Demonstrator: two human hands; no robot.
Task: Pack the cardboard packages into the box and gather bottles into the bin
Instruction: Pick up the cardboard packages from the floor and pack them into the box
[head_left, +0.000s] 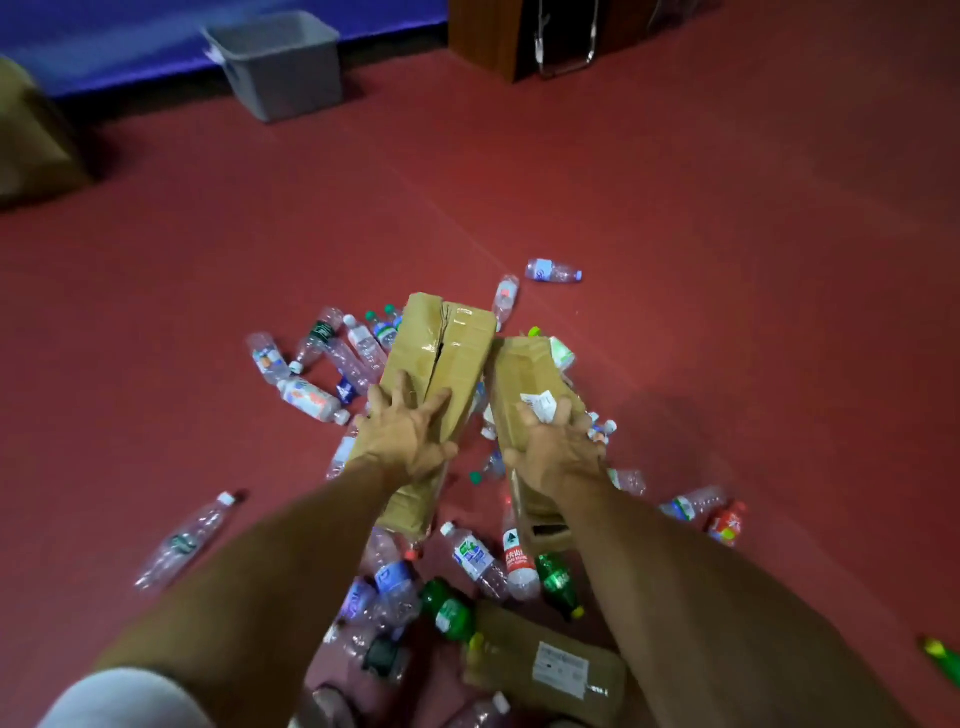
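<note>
— White sleeve (119, 701) at 7 o'clock sits closest, and 2 bare forearms reach up the frame past it. What are the hands on?

— Left hand (405, 436) grips the left package (447, 343), fingers spread apart across its taped top, thumb hooked round the edge. Right hand (558, 452) clamps the right package (524, 374), fingers curled over the top beside a white label.

— Where do those 2 sit?

— Dead centre, side by side and close together, over the heap of bottles (311, 397). I cannot tell whether they rest on the heap or hang clear of it.

— Any more cardboard?

— 1 more, the third package (519, 660), at 6 o'clock on the red floor (727, 260), with a green bottle (449, 610) lying against its left end.

— And the containers?

— Grey bin (280, 62) at 11 o'clock, well apart from the heap. Blurred brown box (31, 140) at 10 o'clock, cut by the frame edge.

— Strays?

— 1 lone clear bottle (553, 270) at 1 o'clock, and 1 fallen bottle (187, 540) at 8 o'clock, both apart from the heap.
</note>
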